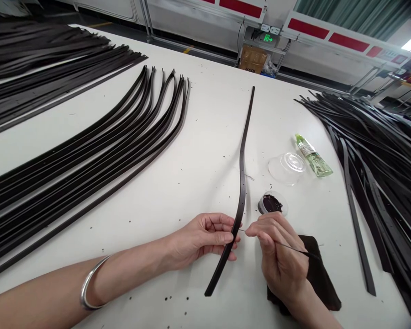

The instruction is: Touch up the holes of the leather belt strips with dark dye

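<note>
A long black strap [242, 183], with a row of small holes, stands away from me across the table. My left hand [207, 240] pinches it near its close end, thumb on top and fingers behind. My right hand [282, 256] is closed round a thin metal rod [291, 248], like a needle or fine awl. The rod's tip reaches the strap's edge beside my left fingertips; whether it touches cannot be made out. Just beyond my right hand sits a small clear cup [273, 203] of dark stuff. Under that hand lies a dark cloth [324, 278].
Several black straps [123, 137] lie in a row on the left, with a thicker pile [37, 68] behind them. More straps [380, 160] heap up at right. A clear lid [287, 168] and a green-capped bottle [314, 155] lie on the white table [140, 256].
</note>
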`<state>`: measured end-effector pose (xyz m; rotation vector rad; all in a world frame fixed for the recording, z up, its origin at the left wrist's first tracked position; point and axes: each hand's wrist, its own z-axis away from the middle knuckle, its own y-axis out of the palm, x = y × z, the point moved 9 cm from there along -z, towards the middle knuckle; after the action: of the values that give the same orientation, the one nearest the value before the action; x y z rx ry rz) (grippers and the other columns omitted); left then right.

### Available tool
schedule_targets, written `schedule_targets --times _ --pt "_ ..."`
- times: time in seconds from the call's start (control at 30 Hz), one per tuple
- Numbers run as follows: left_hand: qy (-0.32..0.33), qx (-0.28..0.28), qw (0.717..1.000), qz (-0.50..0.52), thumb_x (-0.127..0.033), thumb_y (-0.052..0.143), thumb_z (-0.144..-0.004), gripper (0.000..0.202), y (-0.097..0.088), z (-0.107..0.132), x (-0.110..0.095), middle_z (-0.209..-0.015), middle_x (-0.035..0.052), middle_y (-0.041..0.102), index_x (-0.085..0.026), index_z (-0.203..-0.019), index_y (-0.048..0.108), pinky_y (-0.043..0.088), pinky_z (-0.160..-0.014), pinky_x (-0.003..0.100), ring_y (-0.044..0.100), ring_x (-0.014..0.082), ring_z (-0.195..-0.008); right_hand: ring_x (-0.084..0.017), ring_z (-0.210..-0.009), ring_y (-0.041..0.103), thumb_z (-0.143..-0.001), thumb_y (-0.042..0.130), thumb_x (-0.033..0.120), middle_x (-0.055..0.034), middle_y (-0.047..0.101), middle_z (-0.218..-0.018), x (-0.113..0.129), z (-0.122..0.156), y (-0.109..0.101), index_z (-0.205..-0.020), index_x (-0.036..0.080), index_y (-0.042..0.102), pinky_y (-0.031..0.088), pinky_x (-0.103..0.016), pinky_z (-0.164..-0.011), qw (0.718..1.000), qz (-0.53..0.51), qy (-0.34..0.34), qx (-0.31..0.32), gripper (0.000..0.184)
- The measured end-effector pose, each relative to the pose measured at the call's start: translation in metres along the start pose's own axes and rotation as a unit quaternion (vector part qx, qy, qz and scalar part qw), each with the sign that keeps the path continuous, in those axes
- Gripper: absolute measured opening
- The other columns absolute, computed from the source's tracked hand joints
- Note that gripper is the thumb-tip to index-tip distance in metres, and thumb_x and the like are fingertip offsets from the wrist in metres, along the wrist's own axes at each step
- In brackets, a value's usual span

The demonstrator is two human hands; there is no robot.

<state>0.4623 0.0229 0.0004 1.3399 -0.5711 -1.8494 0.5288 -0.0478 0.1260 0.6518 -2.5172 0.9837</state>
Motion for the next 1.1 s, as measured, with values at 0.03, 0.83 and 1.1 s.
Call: schedule_targets --times 0.03,0.83,1.1 --pt "-0.001 -0.003 1.0 0.0 -0.015 0.072 -0.082 0.018 -0.0003 -0.0001 0.0003 -0.087 0.0053 0.067 -0.015 -0.099 0.067 0.059 -0.077 0.035 0.062 0.0145 -0.079 -0.015 -0.07 0.054 -0.089 0.041 -0.002 -0.0039 0.064 -0.073 -0.0002 0.0006 -0.0003 -0.088 0.016 0.055 0.045 -0.033 -0.065 1.0 0.012 0.001 -0.001 0.023" --pt "-0.006 0.001 1.0 -0.012 -0.02 0.075 -0.079 0.02 0.0003 0.0007 0.0006 -0.088 0.0049 0.067 -0.016 -0.098 0.068 0.058 -0.079 0.037 0.062 0.0156 -0.081 -0.015 -0.073 0.054 -0.087 0.04 -0.004 -0.0038 0.064 -0.076 -0.0059 0.0086 0.0015 -0.089 0.017 0.054 0.045 -0.033 -0.065 0.999 -0.025 0.027 0.013 0.025" --pt "-0.005 0.001 1.0 -0.018 -0.02 0.075 -0.079 0.019 0.0022 0.0007 0.0003 -0.088 0.0048 0.067 -0.016 -0.097 0.069 0.057 -0.08 0.038 0.062 0.0162 -0.081 -0.016 -0.071 0.056 -0.089 0.041 -0.001 -0.0033 0.065 -0.074 -0.0049 0.0088 0.003 -0.086 0.018 0.055 0.045 -0.033 -0.065 1.0 -0.006 0.021 0.013 0.023"
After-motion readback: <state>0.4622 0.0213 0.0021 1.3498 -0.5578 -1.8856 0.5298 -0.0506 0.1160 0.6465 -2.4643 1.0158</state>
